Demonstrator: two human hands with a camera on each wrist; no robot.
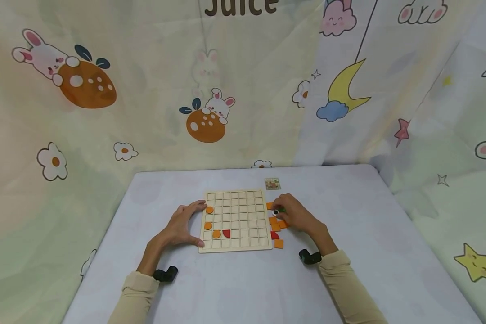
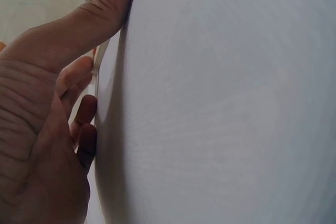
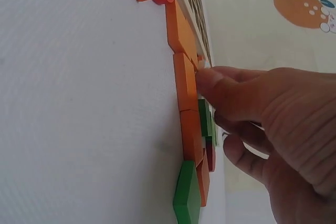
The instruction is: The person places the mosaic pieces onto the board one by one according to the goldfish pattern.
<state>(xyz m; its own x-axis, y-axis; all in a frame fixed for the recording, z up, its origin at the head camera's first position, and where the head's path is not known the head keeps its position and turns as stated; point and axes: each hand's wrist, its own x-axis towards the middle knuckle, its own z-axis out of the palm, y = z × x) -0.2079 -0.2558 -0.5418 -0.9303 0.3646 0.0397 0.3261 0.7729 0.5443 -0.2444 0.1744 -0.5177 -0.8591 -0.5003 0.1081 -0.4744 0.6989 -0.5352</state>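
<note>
A light wooden board (image 1: 240,220) with a square grid lies on the table. Orange discs (image 1: 216,234) and a red quarter-round piece (image 1: 226,233) sit on its left part. My left hand (image 1: 182,225) spans the board's left edge, thumb near the front corner and fingertips farther back. Just past the right edge, my right hand (image 1: 293,212) pinches a small white round piece with a black centre (image 1: 275,212) between thumb and index finger. Orange square pieces (image 3: 185,82) and green pieces (image 3: 188,192) lie beneath and around this hand, which partly hides them.
A small printed picture card (image 1: 272,183) lies behind the board's far right corner. Another red piece (image 1: 274,235) and an orange square (image 1: 278,244) lie along the right edge. A white cloth (image 1: 243,288) covers the table, and a patterned curtain (image 1: 154,90) hangs behind.
</note>
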